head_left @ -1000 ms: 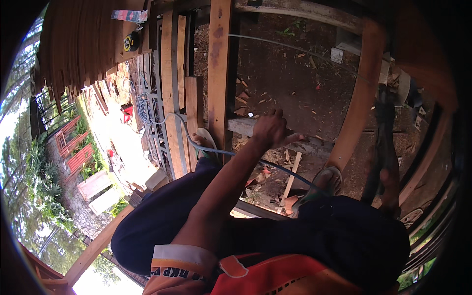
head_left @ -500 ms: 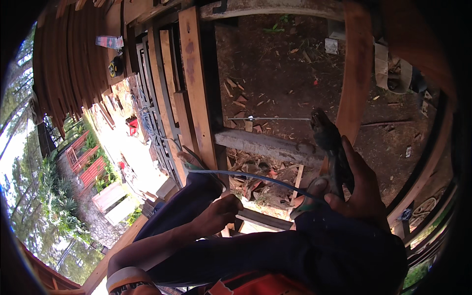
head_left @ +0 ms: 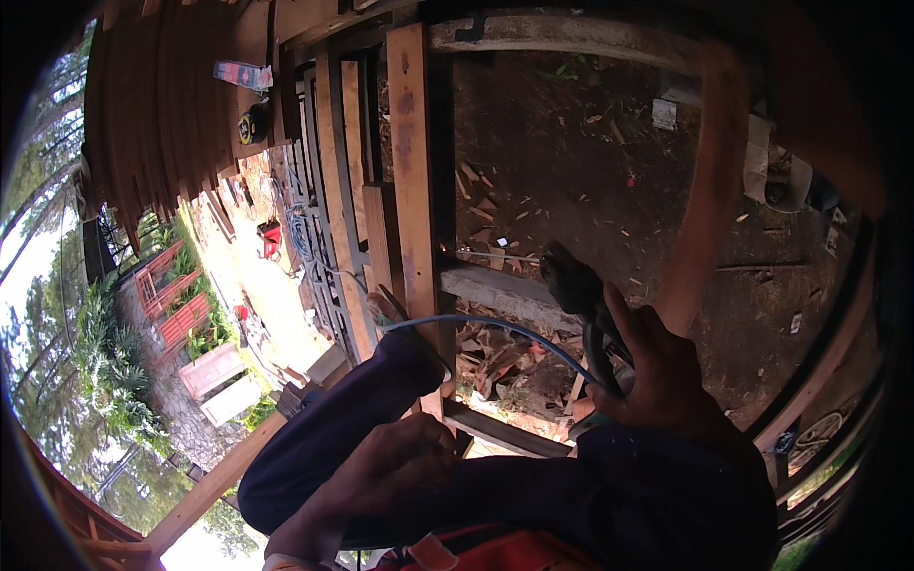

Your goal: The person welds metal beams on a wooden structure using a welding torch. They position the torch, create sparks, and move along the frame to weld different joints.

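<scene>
My right hand (head_left: pixel 657 366) is closed round the handle of a dark power drill (head_left: pixel 576 290). A long thin drill bit (head_left: pixel 514 257) points left from its front, over the gap between the beams. From the handle a blue-grey power cord (head_left: pixel 476 321) arches left across my knee. My left hand (head_left: pixel 405 462) is curled closed above my lap, beside my thigh, and whatever its fingers may hold is hidden. Below the drill, a weathered crossbeam (head_left: pixel 505 293) meets an upright-looking wooden plank (head_left: pixel 411 171).
Far below lies a dirt floor (head_left: pixel 581 162) with wood scraps. A curved reddish beam (head_left: pixel 709 190) runs on the right. At the upper left, stacked boards (head_left: pixel 152 114) carry a tape measure (head_left: pixel 251 124) and a red-grey packet (head_left: pixel 242 75). My foot (head_left: pixel 384 306) rests by the plank.
The drill and my right hand have moved left and slightly down in view, and the bit shows shorter. My left hand has drawn back toward my lap. The whole view has shifted somewhat.
</scene>
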The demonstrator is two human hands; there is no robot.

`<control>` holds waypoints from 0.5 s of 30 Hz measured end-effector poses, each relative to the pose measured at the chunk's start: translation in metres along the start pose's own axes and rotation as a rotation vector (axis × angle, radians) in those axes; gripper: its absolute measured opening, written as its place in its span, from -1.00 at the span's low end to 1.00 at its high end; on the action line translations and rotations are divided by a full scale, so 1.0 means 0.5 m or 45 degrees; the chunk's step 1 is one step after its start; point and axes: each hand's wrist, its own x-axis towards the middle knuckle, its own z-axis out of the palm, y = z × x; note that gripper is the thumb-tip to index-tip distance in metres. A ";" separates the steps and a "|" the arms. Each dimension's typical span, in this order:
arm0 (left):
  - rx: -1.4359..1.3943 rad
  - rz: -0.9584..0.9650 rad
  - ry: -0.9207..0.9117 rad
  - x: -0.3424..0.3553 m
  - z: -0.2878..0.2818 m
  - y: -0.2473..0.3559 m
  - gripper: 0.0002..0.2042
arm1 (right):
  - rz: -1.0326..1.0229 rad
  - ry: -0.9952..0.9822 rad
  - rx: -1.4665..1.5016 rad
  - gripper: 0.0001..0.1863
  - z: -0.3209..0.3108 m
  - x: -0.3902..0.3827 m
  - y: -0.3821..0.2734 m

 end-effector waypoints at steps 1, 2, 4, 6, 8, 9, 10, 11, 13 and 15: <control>-0.038 -0.018 0.004 -0.004 -0.003 -0.002 -0.80 | -0.004 0.003 -0.011 0.27 0.005 0.000 -0.002; -0.076 -0.037 0.008 -0.010 -0.005 -0.005 -0.80 | -0.008 0.007 -0.020 0.27 0.009 -0.002 -0.003; -0.110 -0.027 0.028 -0.021 -0.006 -0.010 -0.81 | -0.006 0.000 -0.041 0.28 0.018 -0.005 -0.003; -0.101 0.028 0.069 -0.035 0.000 -0.016 -0.83 | -0.002 -0.023 -0.057 0.30 0.026 0.000 -0.003; -0.093 0.027 0.009 -0.017 -0.008 -0.011 -0.83 | 0.089 0.034 -0.080 0.31 0.000 -0.018 -0.014; -0.078 0.063 0.010 -0.017 -0.009 -0.015 -0.84 | 0.094 0.082 -0.101 0.33 0.004 -0.023 -0.013; -0.063 0.100 0.010 -0.020 -0.008 -0.019 -0.84 | 0.089 0.087 -0.084 0.30 0.003 -0.026 -0.013; -0.087 0.068 0.058 -0.025 -0.002 -0.020 -0.84 | 0.081 0.090 -0.068 0.28 0.002 -0.028 -0.014; -0.125 0.015 0.139 -0.025 0.009 -0.018 -0.84 | 0.052 0.079 -0.025 0.25 0.001 -0.036 -0.016; -0.015 0.057 0.146 -0.024 0.006 -0.023 -0.84 | 0.028 0.058 0.007 0.23 0.002 -0.041 -0.017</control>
